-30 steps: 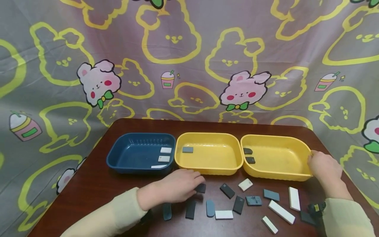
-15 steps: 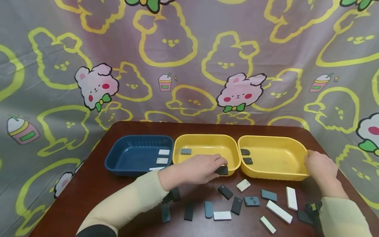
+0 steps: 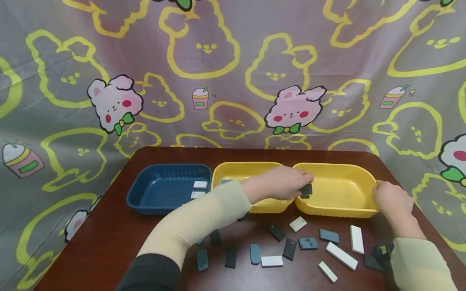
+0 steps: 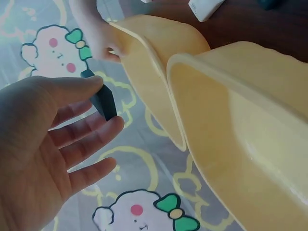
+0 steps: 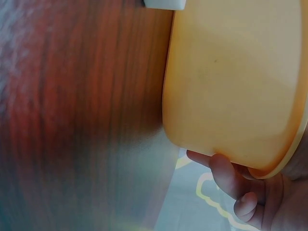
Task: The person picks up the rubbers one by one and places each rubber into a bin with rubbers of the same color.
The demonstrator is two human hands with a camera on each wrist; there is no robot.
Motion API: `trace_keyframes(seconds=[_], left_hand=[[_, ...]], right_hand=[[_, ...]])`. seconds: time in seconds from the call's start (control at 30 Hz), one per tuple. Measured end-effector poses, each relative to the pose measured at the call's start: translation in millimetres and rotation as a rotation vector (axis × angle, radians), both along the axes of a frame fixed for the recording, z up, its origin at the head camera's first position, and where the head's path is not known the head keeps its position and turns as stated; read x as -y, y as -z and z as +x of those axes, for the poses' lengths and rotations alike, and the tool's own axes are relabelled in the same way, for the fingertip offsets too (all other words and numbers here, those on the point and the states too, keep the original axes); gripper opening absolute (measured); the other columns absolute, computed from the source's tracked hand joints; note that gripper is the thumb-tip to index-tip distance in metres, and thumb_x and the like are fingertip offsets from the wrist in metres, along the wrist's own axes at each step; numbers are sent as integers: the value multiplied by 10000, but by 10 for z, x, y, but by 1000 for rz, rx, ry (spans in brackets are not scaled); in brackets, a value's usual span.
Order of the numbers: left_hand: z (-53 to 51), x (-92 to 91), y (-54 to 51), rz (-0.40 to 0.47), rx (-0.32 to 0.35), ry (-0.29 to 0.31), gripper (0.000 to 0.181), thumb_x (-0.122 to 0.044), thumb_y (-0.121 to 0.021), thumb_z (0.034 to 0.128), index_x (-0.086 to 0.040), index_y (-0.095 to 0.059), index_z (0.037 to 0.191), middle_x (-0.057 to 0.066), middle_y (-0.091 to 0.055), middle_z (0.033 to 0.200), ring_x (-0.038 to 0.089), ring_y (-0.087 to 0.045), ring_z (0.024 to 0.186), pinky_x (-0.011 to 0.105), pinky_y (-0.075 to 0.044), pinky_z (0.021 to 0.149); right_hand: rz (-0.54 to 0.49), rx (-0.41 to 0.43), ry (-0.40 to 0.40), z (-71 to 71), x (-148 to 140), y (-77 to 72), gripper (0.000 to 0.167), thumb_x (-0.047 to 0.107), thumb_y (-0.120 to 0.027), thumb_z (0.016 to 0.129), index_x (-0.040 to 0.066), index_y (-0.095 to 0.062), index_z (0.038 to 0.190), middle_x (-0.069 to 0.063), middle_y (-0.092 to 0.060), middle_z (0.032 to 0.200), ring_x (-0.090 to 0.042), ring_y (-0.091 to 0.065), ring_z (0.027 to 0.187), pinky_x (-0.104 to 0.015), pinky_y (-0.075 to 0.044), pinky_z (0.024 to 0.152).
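In the head view the left hand [image 3: 282, 182] is over the left end of the right yellow bin [image 3: 340, 190], pinching a dark block [image 3: 306, 189]. The left wrist view has that dark block [image 4: 104, 100] between thumb and fingertips of the left hand [image 4: 62, 130], the other fingers spread. At the bin's far right end, the right hand [image 3: 394, 204] grips the rim. From the right wrist view, fingers of the right hand [image 5: 255, 192] curl against the end wall of the yellow bin [image 5: 231, 86].
A blue bin [image 3: 153, 206] with white blocks stands at the left, beside a middle yellow bin [image 3: 269, 207] partly covered by the left arm. White, black and blue-grey blocks lie on the brown table [image 3: 94, 230] in front. A patterned cloth [image 3: 233, 48] hangs behind.
The left hand has picked up a dark block from the table and carried it rightward across the middle bin to the right yellow bin. The right hand has kept its grip on the rim.
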State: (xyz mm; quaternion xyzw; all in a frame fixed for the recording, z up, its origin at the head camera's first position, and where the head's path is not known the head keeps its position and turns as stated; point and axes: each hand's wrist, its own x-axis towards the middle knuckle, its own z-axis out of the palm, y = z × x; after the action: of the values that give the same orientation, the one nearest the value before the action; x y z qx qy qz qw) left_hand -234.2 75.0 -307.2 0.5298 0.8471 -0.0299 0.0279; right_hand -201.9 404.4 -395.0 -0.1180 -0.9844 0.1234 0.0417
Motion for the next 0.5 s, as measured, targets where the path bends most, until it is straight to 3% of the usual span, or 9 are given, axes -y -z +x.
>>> trace_keyframes(seconds=[0.1,0.27,0.5], left_hand=[[-47,-196,28,-41,10,-33,391,-278,-646,937,-155,-479,1268,-49,-532,1049,96,-535,895,207,-463,774],[-98,-471,129,-96,45,-70,484,-205,-611,960,-207,-437,1413,-56,-548,1248,92,-536,1054,199,-441,868],[-114,-694,331,-176,31,-82,330,-197,-587,973,-242,-524,1294,-79,-586,1100,85,-535,960,193,-424,828]], right_hand=[[-3,0,1,-2,-9,-18,296,158,-396,981,-101,-534,1014,-160,-492,667,-345,-475,629,-445,-378,506],[-4,-1,3,0,-5,-31,290,155,-400,980,-99,-534,1018,-144,-481,657,-340,-469,635,-439,-377,511],[-7,8,3,-4,8,-2,295,154,-409,983,-112,-522,1043,-146,-478,660,-335,-466,630,-437,-382,514]])
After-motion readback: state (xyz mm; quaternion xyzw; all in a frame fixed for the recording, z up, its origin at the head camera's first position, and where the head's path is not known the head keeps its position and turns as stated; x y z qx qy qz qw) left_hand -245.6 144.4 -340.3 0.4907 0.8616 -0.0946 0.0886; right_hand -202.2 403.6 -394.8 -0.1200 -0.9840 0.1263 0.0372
